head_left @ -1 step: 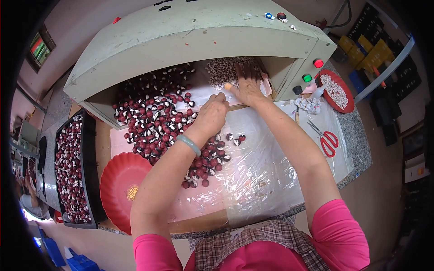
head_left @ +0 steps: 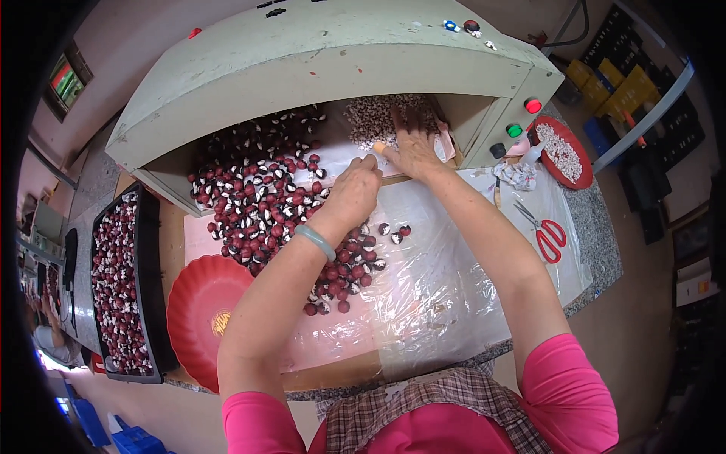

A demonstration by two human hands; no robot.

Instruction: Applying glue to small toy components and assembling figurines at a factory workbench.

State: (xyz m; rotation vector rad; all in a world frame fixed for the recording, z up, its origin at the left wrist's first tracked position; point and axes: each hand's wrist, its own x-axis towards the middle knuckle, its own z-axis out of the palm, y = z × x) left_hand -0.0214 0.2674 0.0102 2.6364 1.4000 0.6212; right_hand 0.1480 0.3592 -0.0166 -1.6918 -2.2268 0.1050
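Under the front of a pale green hood, my right hand (head_left: 414,153) lies with its fingers stretched over a pile of small whitish-brown pieces (head_left: 378,115). Its thumb, wrapped in an orange-yellow band, reaches toward the left hand. My left hand (head_left: 355,189) is close beside it, fingers curled in and pressed together at the tips; whatever they hold is hidden. A pale green bangle (head_left: 316,242) circles the left wrist. Left of that hand spreads a large heap of dark red, black and white round balls (head_left: 265,212), some under the left forearm.
The pale green hood (head_left: 302,72) arches over the work. A red fluted dish (head_left: 198,303) sits left of my forearm, beside a black tray (head_left: 155,303) full of similar balls. Red-handled scissors (head_left: 548,238), a crumpled white wrapper (head_left: 518,175) and a red bowl (head_left: 586,170) of whitish pieces lie right.
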